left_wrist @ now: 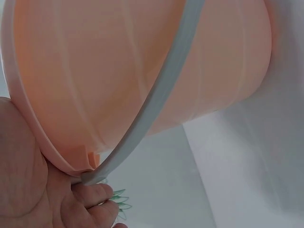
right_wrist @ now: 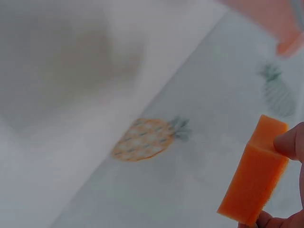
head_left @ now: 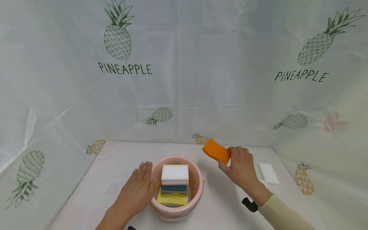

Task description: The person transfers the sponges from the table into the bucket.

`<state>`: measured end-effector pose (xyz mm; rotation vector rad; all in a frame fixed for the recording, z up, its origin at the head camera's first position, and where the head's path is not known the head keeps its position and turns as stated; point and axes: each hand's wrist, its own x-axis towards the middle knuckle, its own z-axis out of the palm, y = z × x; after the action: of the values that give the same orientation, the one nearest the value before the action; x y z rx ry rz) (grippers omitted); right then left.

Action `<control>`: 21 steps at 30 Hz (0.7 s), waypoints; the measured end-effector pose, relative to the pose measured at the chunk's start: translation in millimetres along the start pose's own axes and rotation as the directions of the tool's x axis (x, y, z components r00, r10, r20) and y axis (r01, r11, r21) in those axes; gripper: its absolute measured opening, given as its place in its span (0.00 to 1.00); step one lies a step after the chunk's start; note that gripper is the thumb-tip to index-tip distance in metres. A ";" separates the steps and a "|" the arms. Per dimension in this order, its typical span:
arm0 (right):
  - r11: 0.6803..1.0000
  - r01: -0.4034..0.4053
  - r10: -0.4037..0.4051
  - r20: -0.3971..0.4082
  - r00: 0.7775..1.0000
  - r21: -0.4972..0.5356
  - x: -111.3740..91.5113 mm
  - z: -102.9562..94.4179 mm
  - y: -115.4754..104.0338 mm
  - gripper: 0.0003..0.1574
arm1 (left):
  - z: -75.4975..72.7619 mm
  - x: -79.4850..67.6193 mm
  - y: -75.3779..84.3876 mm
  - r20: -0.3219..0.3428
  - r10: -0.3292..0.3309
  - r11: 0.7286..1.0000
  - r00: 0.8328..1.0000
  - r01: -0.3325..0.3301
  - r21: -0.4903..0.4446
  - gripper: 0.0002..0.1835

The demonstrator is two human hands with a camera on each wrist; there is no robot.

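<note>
My right hand [head_left: 241,166] pinches an orange sponge [head_left: 216,151] by one end, raised above the table to the right of a pink bucket [head_left: 198,191]. In the right wrist view the thumb presses one side of the orange sponge [right_wrist: 256,175] and fingertips hold the other. My left hand [head_left: 135,188] rests with straight fingers on the left rim of the bucket. The left wrist view shows the palm at the rim, beside the grey handle [left_wrist: 156,99]. Inside the bucket, a white sponge [head_left: 174,174] tops a stack with a blue layer and a yellow sponge [head_left: 172,199] below.
A white flat block [head_left: 268,173] lies on the table's right side. The white table [head_left: 126,150] ends at a hanging sheet [head_left: 218,80] printed with pineapples. A black wrist strap [head_left: 249,204] shows by the right wrist.
</note>
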<state>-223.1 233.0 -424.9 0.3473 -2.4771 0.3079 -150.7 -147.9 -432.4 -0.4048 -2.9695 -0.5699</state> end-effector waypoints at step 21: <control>0.916 0.351 -0.386 0.181 0.905 0.196 -17.7 -18.3 -112.5 0.34 | -0.7 1.4 0.5 -0.007 -0.009 1.000 1.000 0.009 0.016 0.33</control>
<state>-163.8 135.9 -405.8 0.9517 -2.5316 0.3212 -151.8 -147.4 -431.3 -0.3875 -2.9685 -0.5467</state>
